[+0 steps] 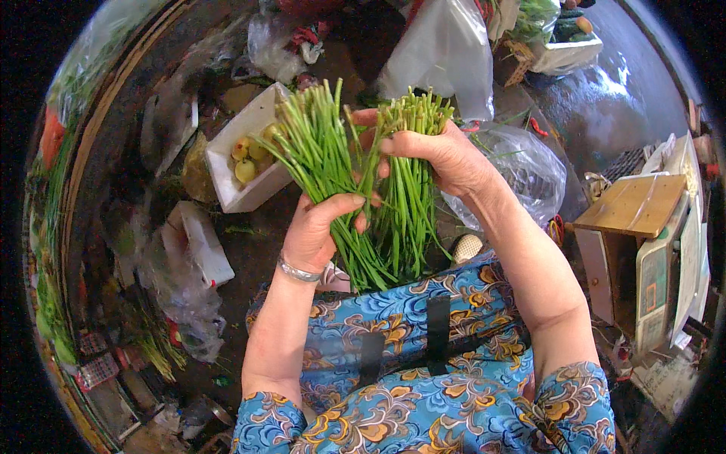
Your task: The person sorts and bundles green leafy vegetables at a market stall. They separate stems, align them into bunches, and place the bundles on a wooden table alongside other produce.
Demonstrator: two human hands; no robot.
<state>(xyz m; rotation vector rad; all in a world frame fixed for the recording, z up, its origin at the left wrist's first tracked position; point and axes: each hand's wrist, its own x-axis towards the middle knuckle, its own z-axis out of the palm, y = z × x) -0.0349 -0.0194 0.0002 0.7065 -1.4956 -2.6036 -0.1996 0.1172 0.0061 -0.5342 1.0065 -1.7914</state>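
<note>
My left hand (pixel 317 230), with a silver bracelet at its wrist, grips a bunch of long thin green stems (pixel 326 153) that look like garlic chives. Around a second, denser bunch of the same stems (pixel 411 193) my right hand (pixel 437 150) is closed, its thumb across the stalks near their cut ends. Both bunches stand side by side, pale ends up, leafy ends hanging over my lap. A few strands cross between them. Some fingers of each hand are hidden behind the stems.
A white foam box (pixel 244 176) with several round yellow-green fruits lies beyond my left hand. Clear plastic bags (pixel 522 170) spread at the right. A wooden box (pixel 629 207) and a scale (pixel 652 289) stand far right. Another foam box (pixel 567 57) holds vegetables at the upper right.
</note>
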